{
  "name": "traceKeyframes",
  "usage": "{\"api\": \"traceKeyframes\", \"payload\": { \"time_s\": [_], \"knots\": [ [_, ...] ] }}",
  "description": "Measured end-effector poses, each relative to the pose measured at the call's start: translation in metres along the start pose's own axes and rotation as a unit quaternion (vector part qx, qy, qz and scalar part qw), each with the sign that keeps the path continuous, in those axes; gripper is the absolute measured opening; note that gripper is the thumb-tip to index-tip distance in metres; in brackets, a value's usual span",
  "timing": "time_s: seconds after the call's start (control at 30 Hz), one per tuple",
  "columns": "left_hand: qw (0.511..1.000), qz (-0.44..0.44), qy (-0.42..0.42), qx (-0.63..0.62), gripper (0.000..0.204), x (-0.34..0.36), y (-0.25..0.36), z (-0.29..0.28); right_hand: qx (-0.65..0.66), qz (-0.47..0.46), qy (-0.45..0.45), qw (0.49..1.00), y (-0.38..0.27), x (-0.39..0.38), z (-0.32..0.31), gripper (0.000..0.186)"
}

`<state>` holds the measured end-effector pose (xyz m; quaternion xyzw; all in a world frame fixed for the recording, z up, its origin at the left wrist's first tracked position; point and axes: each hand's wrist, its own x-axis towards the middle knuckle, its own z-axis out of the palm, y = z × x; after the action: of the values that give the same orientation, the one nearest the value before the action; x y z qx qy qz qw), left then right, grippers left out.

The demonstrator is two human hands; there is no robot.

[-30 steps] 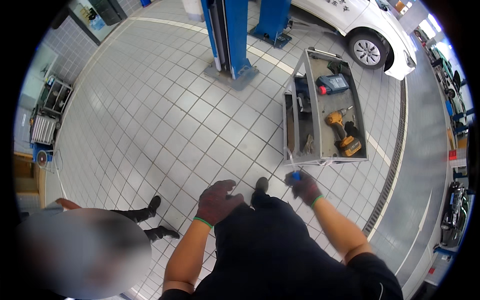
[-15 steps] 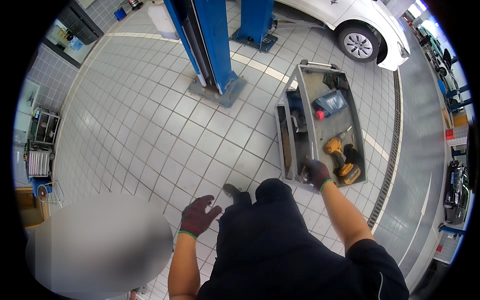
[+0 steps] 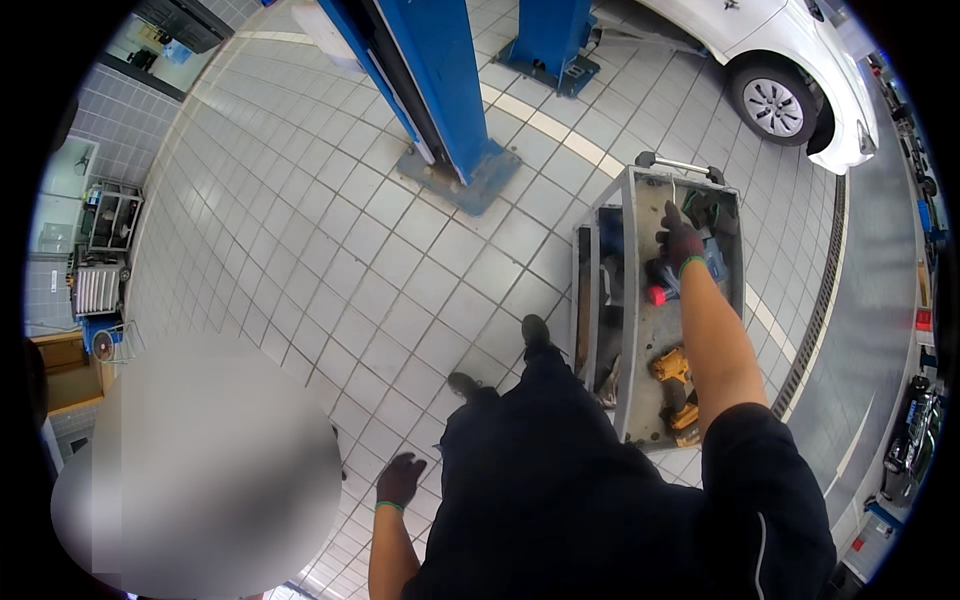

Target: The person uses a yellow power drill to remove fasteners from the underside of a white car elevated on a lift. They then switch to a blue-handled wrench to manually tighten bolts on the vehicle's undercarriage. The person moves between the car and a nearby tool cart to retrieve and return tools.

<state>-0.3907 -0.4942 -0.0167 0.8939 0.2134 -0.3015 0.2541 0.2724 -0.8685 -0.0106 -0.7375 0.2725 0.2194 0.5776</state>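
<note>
My right hand [image 3: 680,243], in a dark red and black glove, is over the far half of a grey tool cart's [image 3: 628,320] top tray. Its fingers look closed, and a thin light-coloured strip shows just past the fingertips; I cannot make out what it is. Partly under this hand lies a blue-grey bottle [image 3: 715,258] with a red cap [image 3: 657,295]. Nearer to me in the tray is a yellow cordless power tool [image 3: 674,368], partly behind my forearm. My left hand [image 3: 400,480], gloved likewise, hangs beside my leg, fingers apart and holding nothing.
Dark cloth-like items [image 3: 716,208] lie at the tray's far end, by the cart's handle [image 3: 680,164]. A blue lift post [image 3: 440,90] on a base plate [image 3: 478,185] stands ahead. Beyond is a white car [image 3: 745,40]. A blurred round shape [image 3: 220,470] covers the lower left.
My right hand has gone from the cart's near end to its far half, above the bottle. My left hand has dropped lower. The cart appears further right and lower in the picture.
</note>
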Motion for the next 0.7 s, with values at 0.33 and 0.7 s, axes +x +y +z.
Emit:
{"api": "traceKeyframes", "payload": {
  "time_s": [0.33, 0.7],
  "knots": [
    [0.984, -0.164, -0.066, 0.019, 0.05, -0.125, -0.011, 0.086, -0.753, -0.256, -0.176, 0.58, 0.112, 0.132, 0.0, 0.047],
    [0.929, -0.236, 0.101, -0.266, 0.052, -0.016, 0.138, -0.023, -0.162, 0.073, -0.056, 0.983, 0.075, 0.146, -0.031, 0.072]
  ]
}}
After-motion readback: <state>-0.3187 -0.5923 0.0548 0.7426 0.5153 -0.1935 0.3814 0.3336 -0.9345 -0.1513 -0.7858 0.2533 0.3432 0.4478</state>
